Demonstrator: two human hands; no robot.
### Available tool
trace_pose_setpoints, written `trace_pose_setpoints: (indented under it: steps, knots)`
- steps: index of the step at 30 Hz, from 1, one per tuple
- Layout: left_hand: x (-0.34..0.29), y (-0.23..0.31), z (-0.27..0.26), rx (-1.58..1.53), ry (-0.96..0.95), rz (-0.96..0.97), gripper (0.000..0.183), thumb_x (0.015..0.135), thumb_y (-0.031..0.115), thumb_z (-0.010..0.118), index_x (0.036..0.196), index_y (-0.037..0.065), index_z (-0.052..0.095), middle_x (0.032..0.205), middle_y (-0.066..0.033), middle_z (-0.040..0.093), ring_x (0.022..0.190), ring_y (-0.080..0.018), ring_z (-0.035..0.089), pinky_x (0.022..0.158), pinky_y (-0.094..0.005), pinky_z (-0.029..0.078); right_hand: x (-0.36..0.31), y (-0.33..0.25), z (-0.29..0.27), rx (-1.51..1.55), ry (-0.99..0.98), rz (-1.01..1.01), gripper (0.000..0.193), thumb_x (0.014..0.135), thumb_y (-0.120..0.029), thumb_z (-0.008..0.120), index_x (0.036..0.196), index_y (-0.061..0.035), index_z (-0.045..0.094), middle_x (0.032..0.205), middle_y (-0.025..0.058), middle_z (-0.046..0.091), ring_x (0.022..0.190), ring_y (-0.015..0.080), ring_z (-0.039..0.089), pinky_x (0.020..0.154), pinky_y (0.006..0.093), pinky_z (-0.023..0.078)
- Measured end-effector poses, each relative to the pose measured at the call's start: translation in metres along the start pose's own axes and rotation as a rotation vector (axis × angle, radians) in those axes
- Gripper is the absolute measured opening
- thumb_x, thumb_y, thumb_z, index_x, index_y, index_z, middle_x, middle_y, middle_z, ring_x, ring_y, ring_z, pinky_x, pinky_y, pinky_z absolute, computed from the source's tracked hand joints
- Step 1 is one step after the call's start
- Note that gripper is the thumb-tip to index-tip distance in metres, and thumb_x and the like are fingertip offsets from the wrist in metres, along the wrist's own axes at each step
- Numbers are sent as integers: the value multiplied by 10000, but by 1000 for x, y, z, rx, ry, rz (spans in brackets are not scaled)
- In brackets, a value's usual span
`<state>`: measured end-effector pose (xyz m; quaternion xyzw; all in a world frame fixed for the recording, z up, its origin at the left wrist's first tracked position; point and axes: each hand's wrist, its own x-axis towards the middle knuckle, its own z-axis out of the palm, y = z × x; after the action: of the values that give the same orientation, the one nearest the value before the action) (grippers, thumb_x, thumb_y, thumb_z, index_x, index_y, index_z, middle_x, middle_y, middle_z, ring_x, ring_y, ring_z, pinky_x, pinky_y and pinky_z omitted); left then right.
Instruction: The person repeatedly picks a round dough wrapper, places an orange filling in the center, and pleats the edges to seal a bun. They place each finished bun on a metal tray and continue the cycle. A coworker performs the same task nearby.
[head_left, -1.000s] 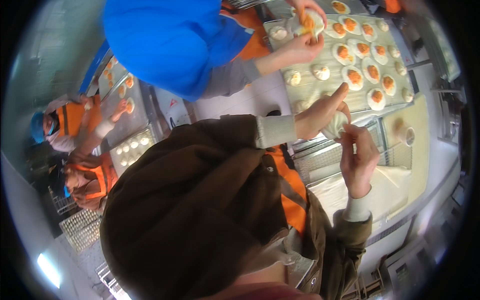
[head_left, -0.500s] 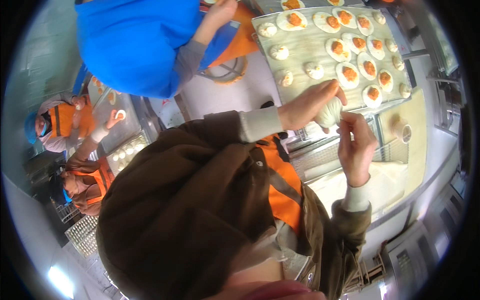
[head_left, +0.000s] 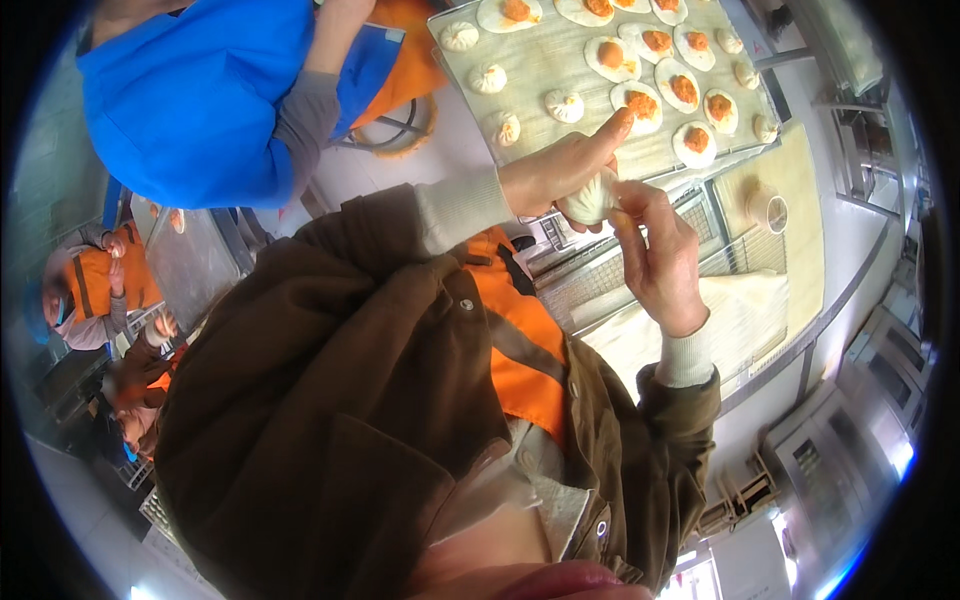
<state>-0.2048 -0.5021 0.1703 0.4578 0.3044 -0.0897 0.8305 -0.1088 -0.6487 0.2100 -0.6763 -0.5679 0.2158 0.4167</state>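
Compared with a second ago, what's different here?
The co-worker's arm has drawn back leftward from over the tray; the camera view has also shifted. Unchanged: the left hand cradles the bun, the right hand pinching its edge.

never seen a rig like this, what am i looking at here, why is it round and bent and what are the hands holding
There is no machine here: these are a person's own bare hands. A wide fisheye camera on their head looks down, so the edges look curved. The left hand cradles a pale dough bun, while the right hand pinches it at its edge. Just beyond them is a tray carrying flat dough rounds topped with orange filling, along with closed, pleated buns. The figure in blue at upper left is a co-worker.
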Motion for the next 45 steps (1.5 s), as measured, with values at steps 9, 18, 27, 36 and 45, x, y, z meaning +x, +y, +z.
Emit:
trace_pose_setpoints:
  steps: [9, 18, 27, 36, 45]
  knots:
    - [9, -28, 27, 28, 189, 302, 716, 1020, 615, 315, 808, -7, 599, 725, -71, 612, 609, -145, 573, 578, -277, 484, -27, 5, -7, -74, 145, 27, 232, 838, 11, 716, 1043, 3, 607, 807, 121, 638, 705, 231, 664, 579, 328, 518]
    - [1, -65, 47, 142, 433, 623, 621, 1048, 504, 379, 835, -30, 612, 608, -59, 542, 618, -145, 516, 631, -309, 452, -56, -1, 13, 111, 306, 310, 154, 842, -28, 745, 982, 20, 705, 775, 93, 690, 653, 117, 671, 594, 252, 521]
    - [7, -72, 28, -353, 209, 282, 642, 1030, 602, 300, 827, 60, 577, 735, -36, 581, 647, -117, 543, 609, -252, 461, -38, 5, 22, -178, 225, -6, 124, 797, 26, 705, 897, -41, 675, 778, 128, 655, 642, 275, 656, 561, 353, 512]
    - [41, -37, -57, -630, 111, 39, 651, 939, 720, 393, 787, 125, 609, 845, -27, 632, 817, -150, 624, 596, -343, 504, 56, 168, 34, -78, 113, 830, 458, 920, -73, 535, 1369, -7, 476, 650, 114, 688, 476, 216, 640, 516, 331, 527]
    - [85, -8, -79, -691, -20, 96, 652, 959, 691, 386, 745, 119, 613, 859, -23, 622, 792, -162, 607, 635, -315, 499, 59, 94, 29, 492, 136, 539, 401, 947, -4, 503, 1341, -64, 544, 580, -19, 526, 502, 64, 487, 470, 220, 372]
